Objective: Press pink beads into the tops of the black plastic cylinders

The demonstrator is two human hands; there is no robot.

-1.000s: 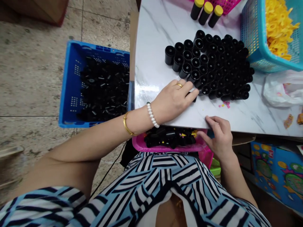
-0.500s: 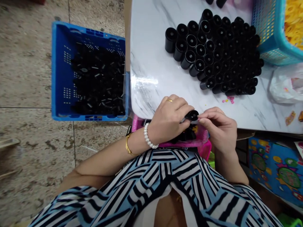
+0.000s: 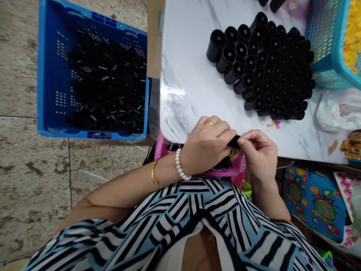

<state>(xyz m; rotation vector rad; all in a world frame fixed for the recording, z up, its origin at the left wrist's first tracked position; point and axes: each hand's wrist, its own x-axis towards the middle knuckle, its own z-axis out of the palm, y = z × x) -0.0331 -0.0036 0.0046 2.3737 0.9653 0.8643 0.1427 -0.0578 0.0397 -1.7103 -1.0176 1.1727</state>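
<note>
My left hand [image 3: 210,145] is closed around a small black plastic cylinder [image 3: 234,142], holding it over the pink basket [image 3: 158,148] at my lap. The fingertips of my right hand [image 3: 259,152] are pinched at the cylinder's open end; whatever they hold, if anything, is hidden. Black pieces lie inside the pink basket, partly covered by my left hand. Ahead on the table, many similar black cylinders [image 3: 238,70] stand upright, packed close together. Tiny pink and yellow bits [image 3: 276,124] lie just in front of them.
A blue crate [image 3: 41,75] full of black parts stands left of the marble-patterned table [image 3: 183,56]. At the right are a teal basket [image 3: 324,56] of yellow pieces, a white plastic bag [image 3: 332,109] and orange-yellow wrappers [image 3: 354,145]. A colourful printed box [image 3: 316,203] sits below the table edge.
My right fingertips have come from just beside the cylinder onto its open end, covering it. My left hand still holds the cylinder. The whole view has shifted slightly.
</note>
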